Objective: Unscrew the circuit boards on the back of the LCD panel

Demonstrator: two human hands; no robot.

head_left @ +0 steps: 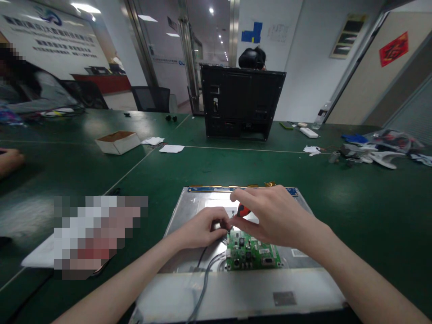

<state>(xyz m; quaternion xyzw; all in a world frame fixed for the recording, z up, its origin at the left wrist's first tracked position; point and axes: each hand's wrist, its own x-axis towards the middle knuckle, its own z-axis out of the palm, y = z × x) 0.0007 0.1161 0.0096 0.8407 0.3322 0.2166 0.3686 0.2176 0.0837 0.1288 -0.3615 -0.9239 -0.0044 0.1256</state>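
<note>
A display panel [216,292] lies on the table with its metal back up. On it sits a green circuit board [251,254]. My right hand [273,216] is closed around a screwdriver [242,210] with a red and black handle, over the board's upper left corner. Close against it, my left hand [206,227] has its fingers pinched together at that same corner. Whatever those fingers hold is too small to tell. Grey cables [206,281] run from the board's left side toward me.
Across the green table [162,173] a black monitor housing [241,103] stands upright, a person behind it. A cardboard box [118,143] and papers [171,148] lie back left. Bags and loose parts [384,148] lie on the right. Another person's hand [11,161] shows at far left.
</note>
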